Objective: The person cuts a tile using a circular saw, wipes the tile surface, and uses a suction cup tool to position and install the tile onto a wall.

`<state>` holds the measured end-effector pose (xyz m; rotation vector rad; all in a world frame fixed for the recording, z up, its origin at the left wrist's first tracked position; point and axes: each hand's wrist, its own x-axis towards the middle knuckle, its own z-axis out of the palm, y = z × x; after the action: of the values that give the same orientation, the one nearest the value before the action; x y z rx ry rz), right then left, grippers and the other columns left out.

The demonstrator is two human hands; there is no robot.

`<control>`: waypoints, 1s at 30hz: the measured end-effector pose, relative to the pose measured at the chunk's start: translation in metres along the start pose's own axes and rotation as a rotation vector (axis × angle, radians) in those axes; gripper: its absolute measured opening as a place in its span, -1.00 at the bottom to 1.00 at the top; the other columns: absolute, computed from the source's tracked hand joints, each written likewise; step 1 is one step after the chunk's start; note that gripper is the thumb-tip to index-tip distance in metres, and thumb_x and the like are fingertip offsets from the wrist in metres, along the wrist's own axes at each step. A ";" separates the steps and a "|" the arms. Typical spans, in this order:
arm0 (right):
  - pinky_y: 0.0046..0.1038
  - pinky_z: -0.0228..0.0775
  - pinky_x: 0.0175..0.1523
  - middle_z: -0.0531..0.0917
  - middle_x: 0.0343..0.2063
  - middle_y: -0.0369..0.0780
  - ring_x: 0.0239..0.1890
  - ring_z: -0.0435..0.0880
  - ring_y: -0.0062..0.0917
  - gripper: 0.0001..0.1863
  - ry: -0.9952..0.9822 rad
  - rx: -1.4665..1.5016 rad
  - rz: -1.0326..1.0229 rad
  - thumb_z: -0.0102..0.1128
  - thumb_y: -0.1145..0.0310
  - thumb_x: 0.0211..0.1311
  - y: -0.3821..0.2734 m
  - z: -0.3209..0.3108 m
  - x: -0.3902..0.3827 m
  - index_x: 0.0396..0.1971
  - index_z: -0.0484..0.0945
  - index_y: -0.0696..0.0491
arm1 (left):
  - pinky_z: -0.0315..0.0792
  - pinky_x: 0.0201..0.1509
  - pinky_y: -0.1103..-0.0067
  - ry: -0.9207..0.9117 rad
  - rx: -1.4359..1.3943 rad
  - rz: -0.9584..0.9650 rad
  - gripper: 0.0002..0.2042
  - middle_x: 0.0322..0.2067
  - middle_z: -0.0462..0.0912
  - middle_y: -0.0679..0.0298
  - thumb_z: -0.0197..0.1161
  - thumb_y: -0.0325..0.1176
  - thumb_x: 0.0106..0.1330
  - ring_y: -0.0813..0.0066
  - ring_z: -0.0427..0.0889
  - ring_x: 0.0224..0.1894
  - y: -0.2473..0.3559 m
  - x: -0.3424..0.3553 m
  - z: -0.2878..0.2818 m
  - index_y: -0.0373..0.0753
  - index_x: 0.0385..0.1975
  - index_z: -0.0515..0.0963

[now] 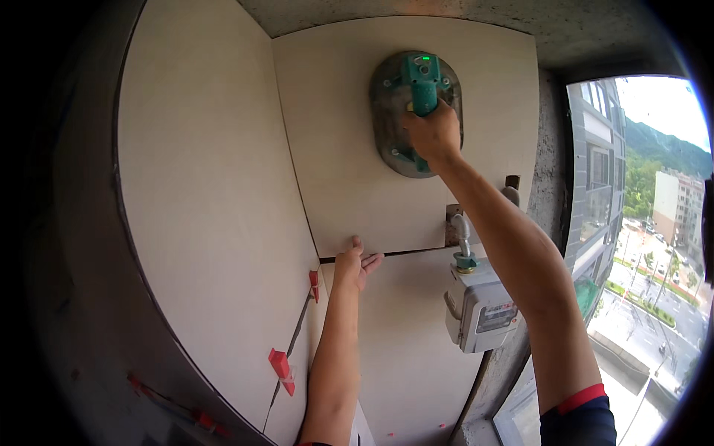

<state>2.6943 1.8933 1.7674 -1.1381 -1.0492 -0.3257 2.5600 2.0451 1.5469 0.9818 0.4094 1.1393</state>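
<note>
My right hand (433, 134) grips the green handle of a tile suction tool (416, 104) whose oval grey pad is pressed flat on a large beige wall tile (335, 134) high on the back wall. My left hand (354, 264) lies with fingers spread along that tile's lower edge, at the dark gap above the tile below (401, 334). A small green light glows at the top of the tool.
Another big beige tile (208, 193) covers the left wall. Red levelling clips (281, 369) stick out of the joints at the corner. A white gas meter (480, 308) with a pipe hangs at the right. An open window (639, 245) shows buildings and a street far below.
</note>
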 end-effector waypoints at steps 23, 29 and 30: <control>-0.17 0.48 -0.01 0.68 -0.21 -0.01 -0.11 0.65 -0.10 -0.57 0.029 -0.117 0.090 0.24 0.15 -0.04 0.010 0.016 0.012 -0.20 0.59 0.12 | 0.49 0.21 0.22 -0.022 -0.078 -0.087 -0.48 0.33 0.08 -0.06 0.00 -0.43 0.40 -0.23 0.40 0.16 0.004 -0.014 0.002 -0.51 0.29 0.06; -0.19 0.49 -0.03 0.68 -0.22 0.00 -0.14 0.67 -0.12 -0.54 0.105 -0.188 0.039 0.26 0.16 -0.08 0.017 0.027 0.020 -0.16 0.60 0.10 | 0.38 0.30 0.20 0.008 -0.145 -0.044 -0.46 0.31 0.03 -0.17 0.02 -0.48 0.37 -0.21 0.25 0.26 0.010 -0.018 0.008 -0.57 0.27 0.02; -0.21 0.49 -0.04 0.69 -0.24 -0.01 -0.16 0.68 -0.14 -0.54 0.072 -0.144 0.038 0.25 0.17 -0.08 0.015 0.025 0.020 -0.16 0.61 0.10 | 0.33 0.34 0.22 0.021 -0.157 -0.003 -0.46 0.29 0.06 -0.17 0.04 -0.49 0.35 -0.15 0.25 0.26 0.011 -0.023 0.012 -0.60 0.25 0.04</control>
<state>2.7015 1.9264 1.7757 -1.2644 -0.9512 -0.4142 2.5534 2.0202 1.5580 0.8325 0.3336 1.1619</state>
